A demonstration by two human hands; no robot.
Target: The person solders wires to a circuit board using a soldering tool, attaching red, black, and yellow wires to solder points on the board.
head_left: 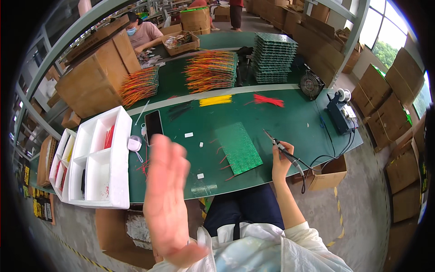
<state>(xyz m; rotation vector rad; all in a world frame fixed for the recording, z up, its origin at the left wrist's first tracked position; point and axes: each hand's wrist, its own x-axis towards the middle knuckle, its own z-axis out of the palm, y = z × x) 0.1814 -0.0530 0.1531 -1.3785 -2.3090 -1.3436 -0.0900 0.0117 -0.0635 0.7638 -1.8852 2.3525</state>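
From the head view, the right hand (281,158) is pinching a thin black-handled soldering iron (284,152) beside the green rectangular circuit board (238,148) lying on the green surface (290,122). The left hand (166,199) is hovering spread and empty. The white foam compartment tray (118,136) is holding red wires (109,136).

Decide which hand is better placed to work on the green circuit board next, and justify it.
Probably the right hand: it grips the soldering iron beside the circuit board. The left hand is raised, open and empty.
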